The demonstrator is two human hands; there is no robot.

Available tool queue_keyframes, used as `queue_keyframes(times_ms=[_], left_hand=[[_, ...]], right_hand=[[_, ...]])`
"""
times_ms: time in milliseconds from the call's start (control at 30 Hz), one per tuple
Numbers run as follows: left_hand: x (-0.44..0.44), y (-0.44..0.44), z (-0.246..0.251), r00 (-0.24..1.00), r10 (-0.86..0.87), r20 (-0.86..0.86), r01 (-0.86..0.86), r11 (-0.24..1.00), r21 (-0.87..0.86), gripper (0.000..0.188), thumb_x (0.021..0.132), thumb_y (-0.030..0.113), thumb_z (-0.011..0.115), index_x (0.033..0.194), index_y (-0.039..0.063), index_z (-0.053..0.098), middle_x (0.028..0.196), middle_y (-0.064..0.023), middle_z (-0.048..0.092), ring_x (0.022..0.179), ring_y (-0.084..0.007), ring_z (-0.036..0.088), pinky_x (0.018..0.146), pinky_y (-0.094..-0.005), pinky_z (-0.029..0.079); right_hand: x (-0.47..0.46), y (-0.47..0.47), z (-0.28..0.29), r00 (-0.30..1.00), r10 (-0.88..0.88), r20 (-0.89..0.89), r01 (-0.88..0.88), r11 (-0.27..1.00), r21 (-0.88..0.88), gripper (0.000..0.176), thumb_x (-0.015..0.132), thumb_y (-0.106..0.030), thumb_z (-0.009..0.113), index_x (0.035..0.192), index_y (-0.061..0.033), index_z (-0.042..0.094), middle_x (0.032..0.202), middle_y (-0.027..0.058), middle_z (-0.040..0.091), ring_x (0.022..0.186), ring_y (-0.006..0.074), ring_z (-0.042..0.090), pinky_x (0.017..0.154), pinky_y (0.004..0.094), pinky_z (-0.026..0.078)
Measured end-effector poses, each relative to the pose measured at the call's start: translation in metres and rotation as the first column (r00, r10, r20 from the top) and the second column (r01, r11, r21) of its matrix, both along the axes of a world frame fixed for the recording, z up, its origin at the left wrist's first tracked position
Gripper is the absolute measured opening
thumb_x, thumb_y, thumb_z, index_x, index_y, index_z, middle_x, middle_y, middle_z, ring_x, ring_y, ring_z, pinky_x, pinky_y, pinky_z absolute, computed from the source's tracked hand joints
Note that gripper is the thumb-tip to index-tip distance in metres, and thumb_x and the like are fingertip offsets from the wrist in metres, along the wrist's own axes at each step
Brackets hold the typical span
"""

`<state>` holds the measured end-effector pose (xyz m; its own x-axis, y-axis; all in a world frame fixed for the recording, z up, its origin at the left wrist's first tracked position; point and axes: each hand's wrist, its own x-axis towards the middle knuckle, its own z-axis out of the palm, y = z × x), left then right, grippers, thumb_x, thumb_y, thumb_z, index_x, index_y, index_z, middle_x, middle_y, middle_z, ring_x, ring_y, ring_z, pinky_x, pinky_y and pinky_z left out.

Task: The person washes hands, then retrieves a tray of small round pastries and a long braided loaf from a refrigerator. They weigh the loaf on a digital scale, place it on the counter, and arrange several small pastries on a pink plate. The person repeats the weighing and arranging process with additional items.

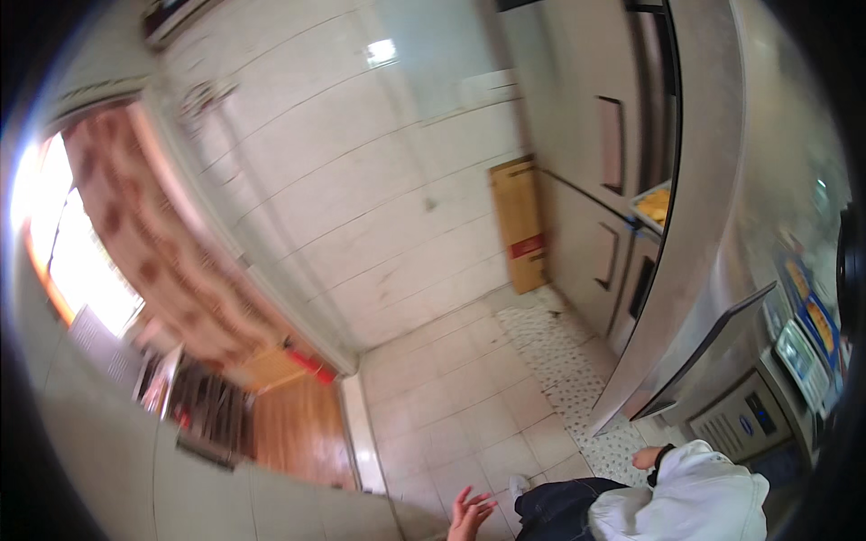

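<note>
Near the bottom edge my left hand [470, 510] is raised over the tiled floor, fingers spread and nothing between them. My right hand [648, 458], with a black band at the wrist, hangs below a white sleeve [703, 494]. Its fingers are too small and blurred to tell whether they are closed, and no object shows in it. Dark trousers [568, 504] and one light shoe [518, 487] appear between the two hands. Close to my right hand are a strip of pebble-patterned flooring [555, 365] and a counter unit's control panel [741, 416].
A stainless steel upright cabinet [575, 135] stands ahead, with a tray of yellow food [653, 206] partly visible. A steel panel edge [700, 223] rises at right, beside a counter bearing a scale [802, 358]. Flat cardboard [517, 226] leans by the wall. A curtained doorway [183, 264] opens left.
</note>
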<state>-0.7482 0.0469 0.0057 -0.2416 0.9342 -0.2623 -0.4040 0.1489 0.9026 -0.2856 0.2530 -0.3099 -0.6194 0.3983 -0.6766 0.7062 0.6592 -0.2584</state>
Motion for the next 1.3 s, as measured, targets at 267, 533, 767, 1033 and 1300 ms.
queue_keyframes(times_ms=[267,533,767,1033,1300], left_hand=[[-0.096,0.165,0.019,0.938,-0.22,-0.267,0.221,0.975,-0.027,0.048,0.102,0.03,0.048,0.142,0.004,0.041,0.127,-0.0113,0.054,0.117,-0.0214,0.054,0.101,-0.0353,0.042],[-0.152,0.351,0.019,0.727,-0.649,-0.225,0.671,0.741,0.029,0.041,0.102,0.025,0.048,0.135,0.002,0.047,0.118,-0.0108,0.059,0.113,-0.0202,0.056,0.103,-0.0352,0.043],[-0.159,0.511,0.074,0.465,-0.786,-0.407,0.872,0.485,0.061,0.033,0.1,0.021,0.051,0.123,-0.002,0.055,0.114,-0.009,0.058,0.109,-0.0194,0.056,0.1,-0.0331,0.044],[-0.045,0.616,0.086,-0.051,-0.977,0.209,0.961,0.009,0.275,0.04,0.1,0.024,0.05,0.131,-0.001,0.045,0.107,-0.0134,0.059,0.105,-0.0232,0.057,0.099,-0.0387,0.043],[0.061,0.715,0.099,0.039,-0.995,-0.093,0.994,0.029,0.105,0.048,0.098,0.033,0.055,0.129,-0.003,0.046,0.104,-0.0126,0.06,0.102,-0.023,0.057,0.097,-0.0378,0.043]], right_hand=[[-0.051,-0.031,-0.067,0.184,-0.974,0.131,0.767,0.059,-0.639,0.03,0.089,-0.025,0.057,0.107,-0.0062,0.07,0.098,0.0096,0.071,0.096,0.0232,0.066,0.085,0.0394,0.052],[-0.13,-0.093,-0.128,0.855,-0.492,0.166,0.519,0.812,-0.267,0.032,0.09,-0.026,0.052,0.105,-0.0047,0.07,0.096,0.0122,0.071,0.094,0.0256,0.066,0.084,0.0395,0.052],[-0.269,0.008,0.013,0.462,-0.822,-0.333,0.814,0.542,-0.208,0.045,0.095,-0.042,0.043,0.103,-0.0048,0.066,0.1,0.0208,0.067,0.094,0.0385,0.062,0.084,0.0481,0.046],[-0.253,0.217,0.328,-0.217,-0.499,-0.839,0.961,-0.26,-0.093,0.021,0.089,-0.015,0.058,0.108,-0.0089,0.066,0.099,0.0135,0.068,0.09,0.0336,0.064,0.078,0.0407,0.051],[-0.061,0.285,0.512,0.208,-0.404,-0.891,0.781,-0.48,0.4,0.019,0.083,-0.008,0.059,0.101,-0.0024,0.063,0.094,0.0175,0.063,0.089,0.0344,0.061,0.08,0.0426,0.05]])
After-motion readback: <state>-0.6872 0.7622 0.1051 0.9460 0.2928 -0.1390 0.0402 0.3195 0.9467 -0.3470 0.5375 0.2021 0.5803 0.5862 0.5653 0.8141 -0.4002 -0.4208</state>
